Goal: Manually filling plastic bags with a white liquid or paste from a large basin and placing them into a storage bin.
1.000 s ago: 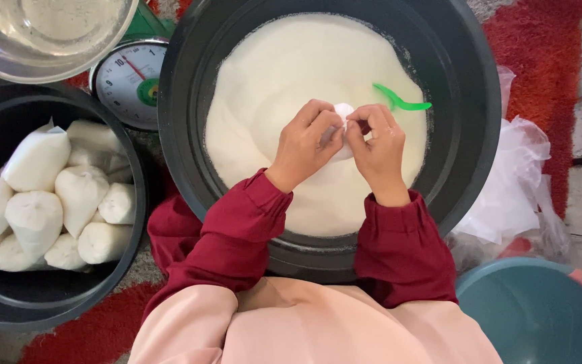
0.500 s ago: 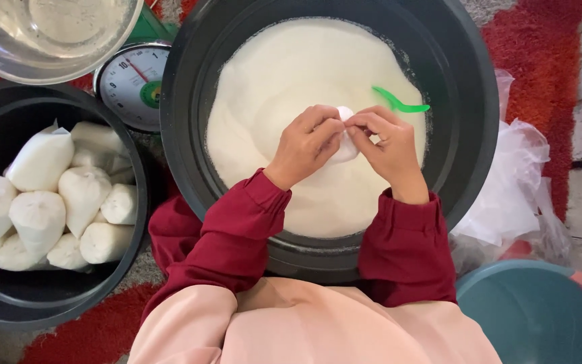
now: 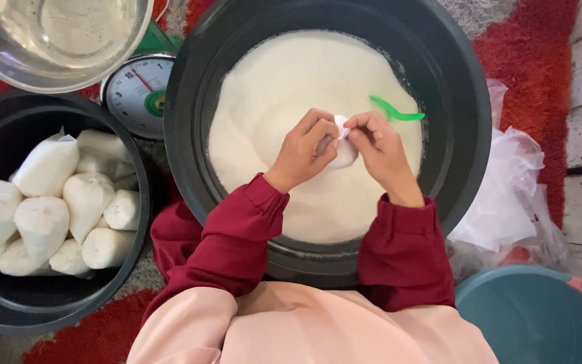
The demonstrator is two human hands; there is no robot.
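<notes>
Standing over the work, I see a dark tub [image 3: 8, 296] far out to the left of the grip holding a heap of filled white bags [image 3: 55, 202], about a dozen showing, lying every which way. Those count as finished. Up beyond them sit a steel bowl [image 3: 55, 34] and a dial scale [image 3: 137, 91], both untouched.

Closer in, the left hand [image 3: 304, 152] comes up from a dark red sleeve [image 3: 217, 249] and pinches the near-left side of a small white bag [image 3: 341, 145]. The bag hangs between the two hands, just above the pale powder [image 3: 284, 74] that fills the big black basin [image 3: 453, 81]. The right hand [image 3: 382, 152] pinches the bag's top from the other side, fingertips meeting the left ones at the neck. Both hands are closed on the bag; neither is free.

The bag's mouth points up and away from the person, toward the far rim, its rounded belly drooping toward the powder below the fingers, so its long axis runs roughly near to far. Whether the neck is already knotted I cannot tell; the fingers cover it. I judge this bag filled and at the closing step, with plenty of powder left.

Just right of the grip a green scoop [image 3: 399, 113] lies half sunk in the powder. Further right, outside the basin, lies a pile of empty clear bags [image 3: 506, 195], and a teal bucket [image 3: 533, 317] stands nearer the person.
</notes>
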